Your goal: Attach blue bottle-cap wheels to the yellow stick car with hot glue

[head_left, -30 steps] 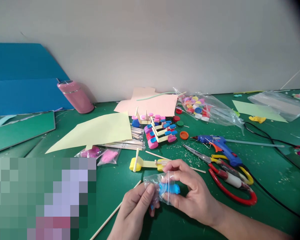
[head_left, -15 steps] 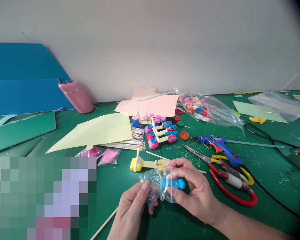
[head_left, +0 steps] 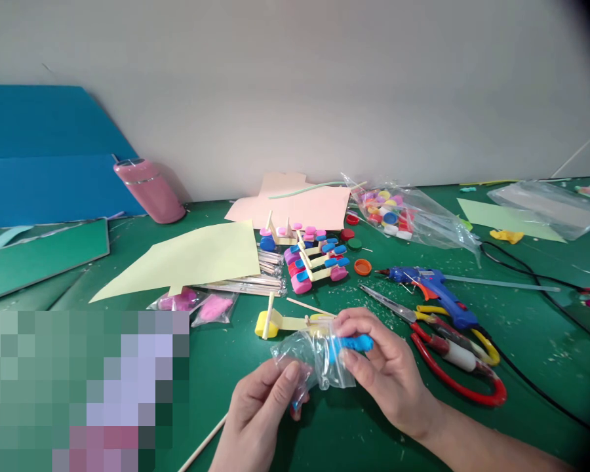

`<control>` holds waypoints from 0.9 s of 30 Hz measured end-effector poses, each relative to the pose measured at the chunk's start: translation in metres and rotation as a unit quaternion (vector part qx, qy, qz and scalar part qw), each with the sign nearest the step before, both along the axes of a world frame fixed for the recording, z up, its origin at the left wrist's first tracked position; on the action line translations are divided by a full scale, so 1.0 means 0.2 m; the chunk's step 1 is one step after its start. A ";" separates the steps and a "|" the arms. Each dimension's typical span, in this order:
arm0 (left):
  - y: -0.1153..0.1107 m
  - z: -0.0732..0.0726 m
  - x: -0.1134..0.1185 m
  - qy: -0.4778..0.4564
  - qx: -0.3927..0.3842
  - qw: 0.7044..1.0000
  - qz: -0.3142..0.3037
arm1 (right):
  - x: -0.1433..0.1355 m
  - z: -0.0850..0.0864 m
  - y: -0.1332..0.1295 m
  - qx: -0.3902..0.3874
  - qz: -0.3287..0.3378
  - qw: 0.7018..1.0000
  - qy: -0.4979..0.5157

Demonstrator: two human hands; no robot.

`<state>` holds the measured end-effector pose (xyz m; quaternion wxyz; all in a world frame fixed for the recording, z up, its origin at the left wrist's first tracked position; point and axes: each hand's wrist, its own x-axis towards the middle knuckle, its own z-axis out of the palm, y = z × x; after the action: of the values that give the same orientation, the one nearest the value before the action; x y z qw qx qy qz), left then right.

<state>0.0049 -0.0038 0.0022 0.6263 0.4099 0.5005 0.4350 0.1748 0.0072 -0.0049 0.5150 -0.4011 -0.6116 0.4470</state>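
Observation:
A small clear plastic bag (head_left: 319,367) is pinched between the thumb and fingers of my left hand (head_left: 260,406). My right hand (head_left: 391,370) grips a strip of soft blue clay (head_left: 356,345) at the bag's right side, partly outside the plastic; more blue shows near my left fingers. Just behind the bag stands a small model (head_left: 285,322) of pale sticks on yellow caps, its right part covered by the bag and hand. Further back are several similar models (head_left: 314,262) with blue and pink pieces on them.
Scissors (head_left: 457,351) with red and yellow handles and a blue glue gun (head_left: 432,285) lie on the right, its black cable trailing. Behind are a bag of coloured caps (head_left: 391,213), yellow paper (head_left: 196,259) and a pink bottle (head_left: 150,190). A thin stick (head_left: 204,442) lies front left.
My right hand has shifted slightly right and up with the blue clay, and more of the clay shows beyond the bag. My left hand has barely moved.

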 end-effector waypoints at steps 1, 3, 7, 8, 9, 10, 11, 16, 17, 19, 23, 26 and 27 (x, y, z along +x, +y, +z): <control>0.00 0.00 0.00 0.002 0.001 1.000 0.004 | 0.00 0.00 0.00 -0.009 -0.006 1.000 0.018; 0.00 0.00 0.00 0.005 0.002 1.000 0.013 | 0.00 -0.01 0.00 -0.034 -0.021 0.997 0.065; 0.00 0.00 0.00 0.023 -0.002 0.999 0.033 | 0.01 -0.01 0.03 -0.120 -0.034 0.972 0.197; 0.00 0.01 0.00 0.027 -0.003 0.999 0.033 | 0.01 -0.01 0.03 -0.143 -0.028 0.961 0.233; 0.00 0.01 0.00 0.031 -0.003 0.999 0.033 | 0.01 0.00 0.04 -0.164 -0.018 0.950 0.267; 0.00 0.01 0.00 0.034 -0.001 0.999 0.032 | 0.01 0.01 0.04 -0.181 -0.005 0.938 0.296; 0.00 0.01 0.00 0.038 0.003 0.999 0.030 | 0.01 0.02 0.05 -0.196 0.009 0.927 0.320; -0.01 0.02 -0.01 0.099 0.035 0.994 0.035 | 0.00 0.04 0.05 -0.247 0.037 0.909 0.335; -0.01 0.02 -0.01 0.112 0.042 0.992 0.037 | 0.00 0.04 0.05 -0.253 0.035 0.911 0.323; -0.01 0.02 -0.01 0.126 0.051 0.990 0.040 | 0.00 0.03 0.04 -0.261 0.038 0.917 0.298; 0.00 0.01 -0.02 0.130 0.051 0.989 0.048 | 0.00 0.03 0.03 -0.273 0.070 0.922 0.264; 0.00 0.01 -0.02 0.128 0.051 0.989 0.060 | 0.00 0.02 0.03 -0.286 0.090 0.919 0.254; 0.00 0.01 -0.02 0.128 0.051 0.988 0.063 | 0.00 0.01 0.03 -0.290 0.096 0.919 0.251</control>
<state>0.0008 -0.0035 0.0033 0.5065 0.4612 0.5788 0.4424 0.1744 0.0123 -0.0021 0.4672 -0.3469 -0.3417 0.7380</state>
